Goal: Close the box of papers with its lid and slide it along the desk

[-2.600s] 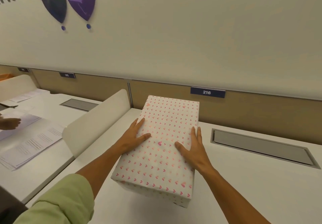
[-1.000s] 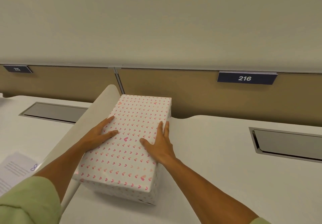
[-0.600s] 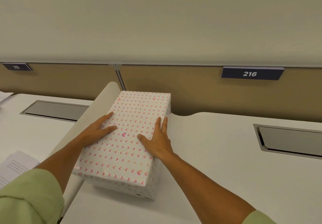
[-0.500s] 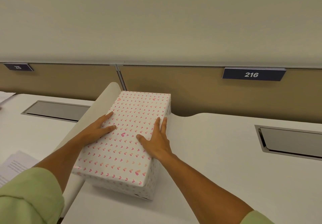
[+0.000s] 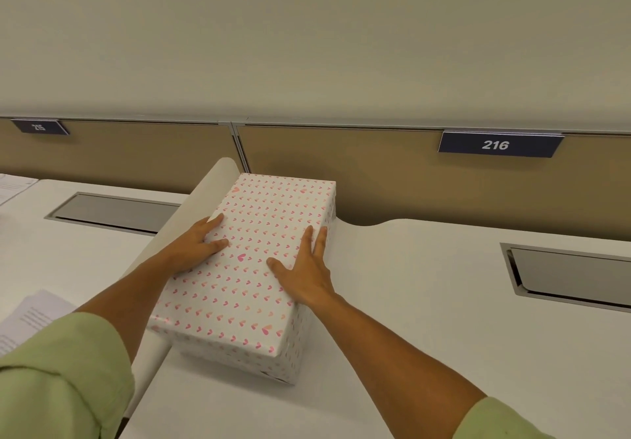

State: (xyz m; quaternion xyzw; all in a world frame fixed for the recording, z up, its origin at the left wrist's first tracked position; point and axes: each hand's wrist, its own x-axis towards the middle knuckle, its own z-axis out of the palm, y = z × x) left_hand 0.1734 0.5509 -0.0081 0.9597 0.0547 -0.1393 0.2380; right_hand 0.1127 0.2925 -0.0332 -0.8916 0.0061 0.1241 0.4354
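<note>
The box [image 5: 263, 209] is white with small pink hearts and its lid is on. It lies lengthwise on the white desk [image 5: 426, 319], with its left side against a low white divider [image 5: 201, 199] and its far end near the back panel. My left hand [image 5: 194, 250] rests flat on the lid's left edge with fingers spread. My right hand [image 5: 304, 271] lies flat on the lid's right edge, fingers pointing away from me. Neither hand wraps around the box. The papers inside are hidden.
A grey recessed cable tray [image 5: 573, 278] is set into the desk at the right, another [image 5: 112, 211] into the neighbouring desk at the left. Printed sheets [image 5: 30, 315] lie on that left desk. A brown back panel carries a label reading 216 [image 5: 495, 144].
Since 2.6 s ago the box has slid left along the desk to rest beside the divider, both hands staying flat on the lid. Over the last half second almost nothing has moved.
</note>
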